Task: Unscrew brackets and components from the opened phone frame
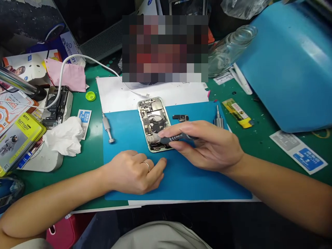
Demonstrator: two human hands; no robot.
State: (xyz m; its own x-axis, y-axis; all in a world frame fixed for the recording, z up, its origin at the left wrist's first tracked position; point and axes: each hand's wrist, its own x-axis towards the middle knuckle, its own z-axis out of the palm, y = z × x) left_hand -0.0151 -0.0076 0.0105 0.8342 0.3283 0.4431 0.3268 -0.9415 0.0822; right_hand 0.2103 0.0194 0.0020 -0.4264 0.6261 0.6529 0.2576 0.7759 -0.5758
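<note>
Since the opened smartphone lies flat, my right grip pinches the grey tool low, likely for control; my curled left hand, empty or not, I can't tell.

"BATTERY" is showing on the yellow box toward the surface's left edge; a "2" is standing on the blue-and-white packet to its right; smaller lettering is blurring.

Smth matt mat, part-metal ph. innards, glossy glass jar
</note>
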